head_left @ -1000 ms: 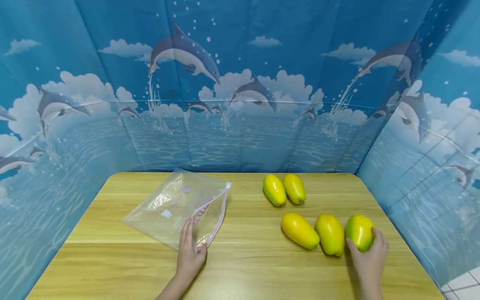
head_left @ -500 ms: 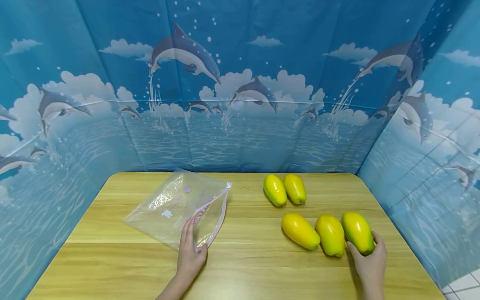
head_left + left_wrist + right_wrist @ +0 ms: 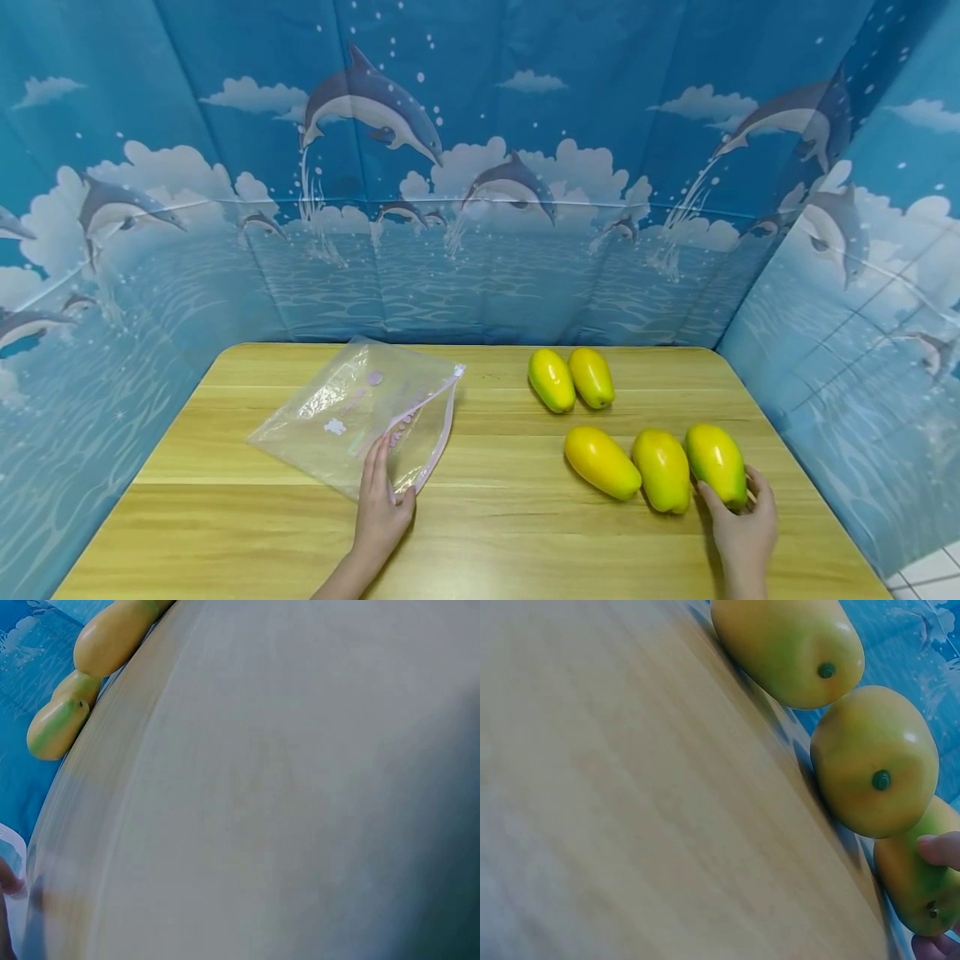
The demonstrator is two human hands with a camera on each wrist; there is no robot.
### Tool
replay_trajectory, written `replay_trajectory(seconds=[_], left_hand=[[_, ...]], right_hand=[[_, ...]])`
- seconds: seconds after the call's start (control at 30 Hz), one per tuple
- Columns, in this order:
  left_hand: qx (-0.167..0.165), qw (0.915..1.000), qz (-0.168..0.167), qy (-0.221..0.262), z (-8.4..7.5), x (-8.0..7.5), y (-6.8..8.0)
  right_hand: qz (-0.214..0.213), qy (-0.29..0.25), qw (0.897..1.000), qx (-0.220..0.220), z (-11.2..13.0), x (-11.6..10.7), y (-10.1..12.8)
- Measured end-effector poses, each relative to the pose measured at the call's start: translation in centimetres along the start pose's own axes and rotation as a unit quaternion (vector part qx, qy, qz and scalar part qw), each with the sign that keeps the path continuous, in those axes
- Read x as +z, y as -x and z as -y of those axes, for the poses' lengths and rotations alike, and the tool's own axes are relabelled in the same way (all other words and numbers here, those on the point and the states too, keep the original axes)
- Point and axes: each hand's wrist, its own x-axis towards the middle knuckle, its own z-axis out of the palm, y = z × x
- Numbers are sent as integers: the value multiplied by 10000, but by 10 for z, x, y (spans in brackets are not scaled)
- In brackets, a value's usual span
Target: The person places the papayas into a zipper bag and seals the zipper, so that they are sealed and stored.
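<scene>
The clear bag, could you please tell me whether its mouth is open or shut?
Open: in the head view, the pink edges of the clear bag spread apart beside the left hand.

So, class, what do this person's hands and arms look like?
The left hand and right hand are bare, with no gloves or rings visible. In the head view, no sleeve or bracelet shows on the left forearm or right wrist.
</scene>
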Motion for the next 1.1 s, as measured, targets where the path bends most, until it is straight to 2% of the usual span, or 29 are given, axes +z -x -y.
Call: replay_trajectory(seconds=[0.3, 0.47, 0.67, 0.77, 0.93, 1.03, 1.1], left_hand=[[-22, 10000, -6, -1, 0, 0, 0], [-39, 10000, -1, 19, -1, 0, -1], [-75, 10000, -4, 31, -2, -1, -1], [-100, 9999, -8, 23, -2, -1, -1], [-101, 9999, 9, 21, -2, -1, -2], [-120, 9999, 26, 22, -2, -1, -1], [-136, 9999, 37, 16, -2, -1, -1]], right_hand=[[-328, 35, 9995, 17, 1, 1, 1], [-371, -246, 9990, -16, 9, -1, 2], [-35, -392, 9988, -302, 29, -1, 4], [80, -418, 9967, -696, 22, 7, -5], [20, -314, 9883, -1493, -2, 29, -26], [311, -505, 9815, -1822, 11, 35, -18], [481, -591, 9779, -1946, 36, 34, -1]])
